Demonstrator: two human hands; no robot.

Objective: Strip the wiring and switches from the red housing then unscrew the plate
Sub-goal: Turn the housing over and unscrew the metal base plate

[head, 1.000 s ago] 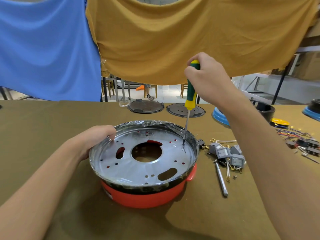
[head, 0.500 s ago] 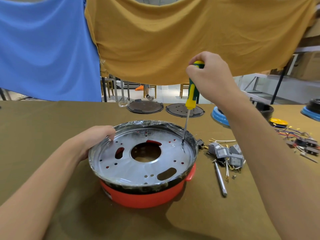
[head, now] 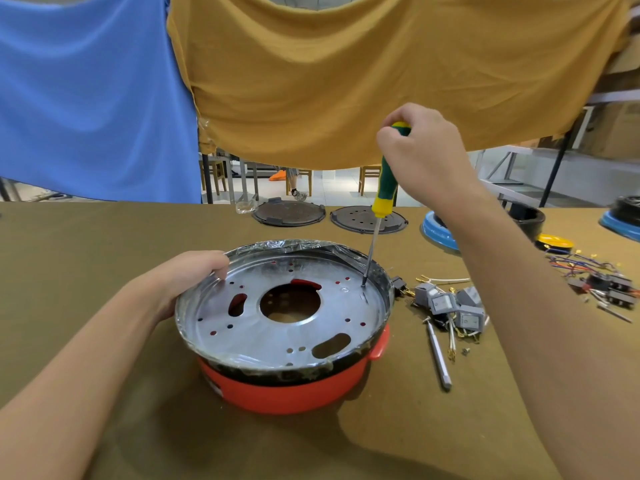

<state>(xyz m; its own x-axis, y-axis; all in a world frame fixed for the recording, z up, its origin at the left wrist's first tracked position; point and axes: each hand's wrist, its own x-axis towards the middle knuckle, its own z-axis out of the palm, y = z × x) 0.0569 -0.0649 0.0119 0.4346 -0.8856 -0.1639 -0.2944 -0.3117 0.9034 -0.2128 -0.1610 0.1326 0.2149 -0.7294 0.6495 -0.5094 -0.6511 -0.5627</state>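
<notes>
Left hand is kept gripping the plate rim at 9 o'clock, red housing beneath. Screwdriver, clasped by right hand, is unmoved at 3 o'clock; only the grip has shifted, so unscrewing is judged ongoing. Removed switches lie rightward.

Counted on the bench: one red housing, carrying one metal plate with one large round centre hole and three elongated slots. One green-and-yellow screwdriver. One loose metal shaft lying to the right of the housing. Grey switches heaped together, at least four; exact number not determinable. One further tangle of wiring at far right. Two dark round discs at the back edge. Two blue round bases. Two hanging cloths: one blue cloth, one mustard cloth. Two hands in view: left hand, right hand.
</notes>
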